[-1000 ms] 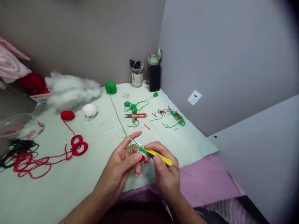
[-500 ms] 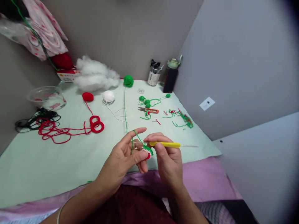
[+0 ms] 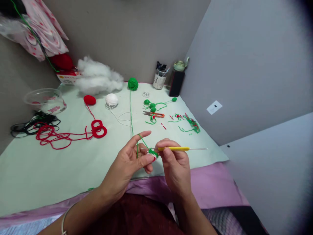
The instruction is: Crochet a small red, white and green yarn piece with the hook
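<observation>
Levelling out from its steeper slant of a second ago, the slim metal crochet hook with a yellow handle (image 3: 177,148) is now lying almost horizontal between the hands. The right hand (image 3: 174,163) is pinching that handle between thumb and fingers. The left hand (image 3: 132,160) is pinching the small green, white and red crocheted piece (image 3: 153,153) under its thumb, just beside the right fingertips, while its index finger is lifting a green yarn strand (image 3: 143,141).

Nearer the body than the fingers, the edge of the pale green tablecloth (image 3: 85,166) is running above a purple cloth (image 3: 207,182); to their left the green is stretching widely. Beyond the fingers, a plain grey wall (image 3: 117,32) is closing off the surface.

Past the fingertips, orange-handled metal thread snips (image 3: 159,115) are lying near a round green yarn ball (image 3: 133,84) (its thread is trailing toward the left index finger). Left of the fingers, loose red yarn loops (image 3: 99,130) are sprawling; rightward, tangled green-and-red yarn clippings (image 3: 194,125) are lying.
</observation>
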Tool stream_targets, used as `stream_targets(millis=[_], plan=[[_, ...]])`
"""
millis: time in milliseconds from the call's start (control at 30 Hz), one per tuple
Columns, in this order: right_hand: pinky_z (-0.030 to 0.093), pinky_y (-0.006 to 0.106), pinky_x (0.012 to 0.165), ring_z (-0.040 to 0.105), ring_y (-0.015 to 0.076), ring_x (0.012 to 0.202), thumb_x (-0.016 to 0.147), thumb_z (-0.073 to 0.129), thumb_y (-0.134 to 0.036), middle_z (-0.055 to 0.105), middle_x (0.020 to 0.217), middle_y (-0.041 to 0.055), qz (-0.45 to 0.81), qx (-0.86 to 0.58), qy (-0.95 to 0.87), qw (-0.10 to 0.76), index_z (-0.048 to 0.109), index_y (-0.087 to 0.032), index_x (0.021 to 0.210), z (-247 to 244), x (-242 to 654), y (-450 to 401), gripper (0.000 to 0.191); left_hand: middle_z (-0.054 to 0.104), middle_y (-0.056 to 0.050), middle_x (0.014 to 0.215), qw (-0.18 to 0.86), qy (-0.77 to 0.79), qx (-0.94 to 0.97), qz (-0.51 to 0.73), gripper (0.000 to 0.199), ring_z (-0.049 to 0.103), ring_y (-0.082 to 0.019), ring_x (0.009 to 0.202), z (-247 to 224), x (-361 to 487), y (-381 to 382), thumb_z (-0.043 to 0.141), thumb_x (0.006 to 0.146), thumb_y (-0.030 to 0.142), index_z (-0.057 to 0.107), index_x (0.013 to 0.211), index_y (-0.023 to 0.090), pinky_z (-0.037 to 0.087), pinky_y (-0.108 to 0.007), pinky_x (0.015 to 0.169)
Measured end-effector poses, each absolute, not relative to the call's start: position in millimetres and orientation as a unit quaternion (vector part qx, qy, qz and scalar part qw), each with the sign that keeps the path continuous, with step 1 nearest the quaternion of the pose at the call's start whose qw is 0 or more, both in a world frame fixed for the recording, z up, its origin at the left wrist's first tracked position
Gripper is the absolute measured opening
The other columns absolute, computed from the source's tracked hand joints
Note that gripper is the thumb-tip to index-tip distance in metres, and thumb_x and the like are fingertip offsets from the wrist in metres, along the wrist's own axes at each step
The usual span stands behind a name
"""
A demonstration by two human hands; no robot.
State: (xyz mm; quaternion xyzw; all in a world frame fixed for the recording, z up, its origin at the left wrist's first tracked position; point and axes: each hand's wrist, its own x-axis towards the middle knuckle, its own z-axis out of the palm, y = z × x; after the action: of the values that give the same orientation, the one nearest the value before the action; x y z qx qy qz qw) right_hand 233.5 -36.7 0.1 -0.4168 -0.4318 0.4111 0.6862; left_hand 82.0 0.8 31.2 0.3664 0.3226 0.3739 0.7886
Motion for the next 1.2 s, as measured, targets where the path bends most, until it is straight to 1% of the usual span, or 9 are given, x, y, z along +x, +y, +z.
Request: stream_targets(millis=[167,333,500,700,833,900,1000,1100,1200], plan=[[0.049,0.029,0.077,0.062,0.0150,0.081,0.095,0.074,-0.036,0.069,0.087,-0.0003,0.414,-0.418,-0.420,0.691,0.077,-0.026,0.090,0.8,232.5,-38.2,0.012,0.058,0.007,0.082,0.785,0.320,0.374,0.375,0.064,0.065,-0.008,0.063,27.2,84.8,1.4,0.088,0.080,0.018,0.066,0.140,0.028,0.053,-0.025,0.071],[0.052,0.030,0.075,0.063,0.0153,0.078,0.090,0.078,-0.038,0.070,0.087,0.0001,0.426,-0.446,-0.375,0.692,0.077,-0.026,0.095,-2.3,233.9,-38.2,0.014,0.060,0.006,0.082,0.772,0.326,0.384,0.387,0.062,0.063,-0.009,0.063,25.4,86.9,0.9,0.088,0.079,0.016,0.068,0.137,0.027,0.052,-0.025,0.069],[0.051,0.029,0.072,0.063,0.0138,0.074,0.090,0.079,-0.039,0.069,0.082,-0.0012,0.442,-0.415,-0.390,0.693,0.080,-0.028,0.095,-4.4,236.4,-36.2,0.013,0.060,0.006,0.082,0.769,0.329,0.388,0.386,0.060,0.063,-0.009,0.063,25.0,85.2,-0.9,0.086,0.082,0.020,0.067,0.138,0.027,0.052,-0.026,0.069],[0.047,0.029,0.068,0.057,0.0146,0.071,0.089,0.077,-0.038,0.063,0.075,-0.0001,0.453,-0.380,-0.398,0.701,0.076,-0.023,0.077,6.5,236.9,-36.5,0.020,0.061,0.006,0.084,0.762,0.333,0.401,0.384,0.064,0.064,-0.011,0.065,24.4,86.5,-2.3,0.086,0.080,0.021,0.064,0.141,0.026,0.053,-0.029,0.071],[0.047,0.027,0.068,0.058,0.0127,0.070,0.085,0.081,-0.035,0.066,0.078,-0.0016,0.470,-0.407,-0.358,0.696,0.076,-0.024,0.086,5.7,237.8,-37.6,0.012,0.060,0.006,0.085,0.760,0.327,0.407,0.387,0.063,0.065,-0.011,0.069,22.3,86.5,-1.2,0.086,0.081,0.021,0.064,0.140,0.026,0.054,-0.029,0.073],[0.047,0.027,0.066,0.058,0.0122,0.066,0.081,0.086,-0.038,0.067,0.076,-0.0023,0.486,-0.417,-0.344,0.687,0.076,-0.024,0.089,3.5,238.3,-36.7,0.018,0.060,0.006,0.085,0.758,0.325,0.409,0.390,0.063,0.065,-0.011,0.070,21.6,85.8,-0.7,0.086,0.082,0.021,0.064,0.140,0.026,0.054,-0.029,0.074],[0.045,0.027,0.061,0.054,0.0117,0.061,0.077,0.089,-0.044,0.066,0.071,-0.0021,0.487,-0.422,-0.348,0.681,0.075,-0.022,0.082,0.8,239.0,-34.0,0.027,0.060,0.006,0.085,0.757,0.327,0.412,0.388,0.063,0.065,-0.011,0.069,21.7,85.1,-0.5,0.085,0.083,0.021,0.062,0.141,0.026,0.054,-0.028,0.073],[0.044,0.027,0.059,0.053,0.0126,0.061,0.083,0.083,-0.047,0.063,0.068,-0.0019,0.476,-0.417,-0.356,0.687,0.075,-0.022,0.083,0.6,239.4,-32.6,0.026,0.061,0.006,0.085,0.756,0.331,0.414,0.384,0.064,0.065,-0.011,0.068,22.2,85.1,-0.6,0.086,0.082,0.022,0.062,0.142,0.026,0.054,-0.028,0.071],[0.046,0.028,0.063,0.054,0.0131,0.065,0.090,0.076,-0.043,0.062,0.073,-0.0013,0.470,-0.395,-0.384,0.689,0.072,-0.023,0.080,1.8,240.0,-33.9,0.023,0.061,0.006,0.083,0.753,0.332,0.420,0.383,0.065,0.064,-0.011,0.067,22.2,85.1,-0.3,0.087,0.082,0.023,0.061,0.142,0.025,0.054,-0.027,0.069]])
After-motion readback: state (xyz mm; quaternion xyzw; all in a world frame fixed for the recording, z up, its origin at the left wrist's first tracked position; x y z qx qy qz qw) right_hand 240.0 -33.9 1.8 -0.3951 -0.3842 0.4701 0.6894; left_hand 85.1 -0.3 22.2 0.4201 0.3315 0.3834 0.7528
